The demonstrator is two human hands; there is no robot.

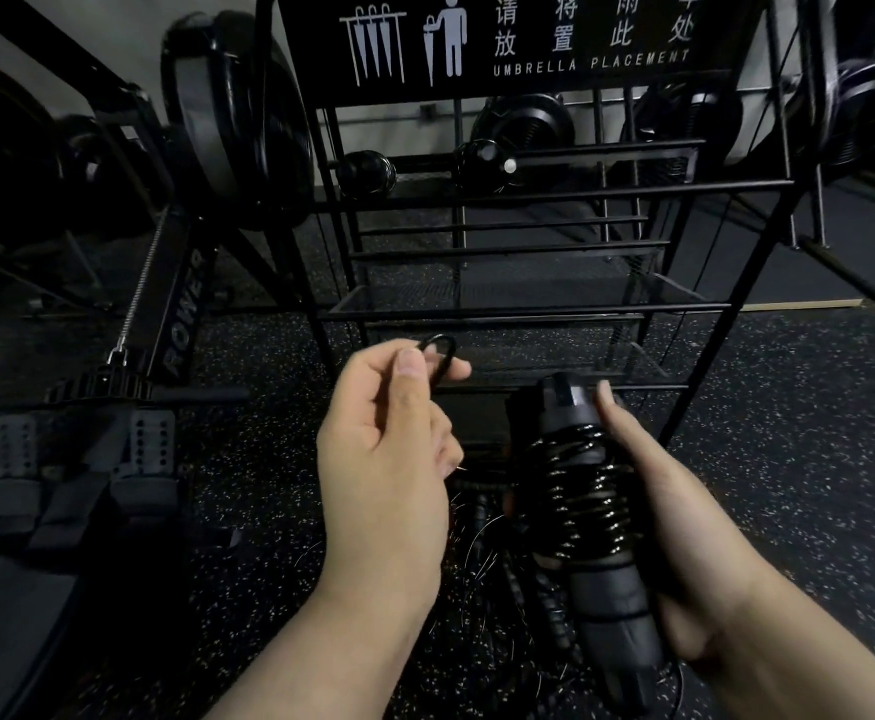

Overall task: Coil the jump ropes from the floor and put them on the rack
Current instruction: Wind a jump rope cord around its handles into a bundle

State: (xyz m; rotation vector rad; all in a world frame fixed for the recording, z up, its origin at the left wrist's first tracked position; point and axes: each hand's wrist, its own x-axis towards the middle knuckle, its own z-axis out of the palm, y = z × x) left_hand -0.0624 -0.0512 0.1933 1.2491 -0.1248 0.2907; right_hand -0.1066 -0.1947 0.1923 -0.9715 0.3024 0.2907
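My right hand (pixel 684 517) grips a pair of black jump-rope handles (pixel 596 553) with glossy black cord wound tightly round them. My left hand (pixel 388 449) pinches a small loop of the black cord (pixel 440 356) between thumb and forefinger, raised just left of the handles. More jump ropes (pixel 492 543) lie tangled on the speckled floor beneath my hands. The black metal rack (pixel 508 309) with the "UMBRELLA PLACEMENT" sign stands directly ahead. Two coiled black ropes (pixel 367 174) (pixel 482 166) sit on its upper bar.
A rowing machine (pixel 165 324) with footplates stands to the left. Large black fan wheels and weight plates (pixel 237 116) lean behind the rack. Another black frame (pixel 814 148) stands at the right. The floor is dark speckled rubber (pixel 799 407).
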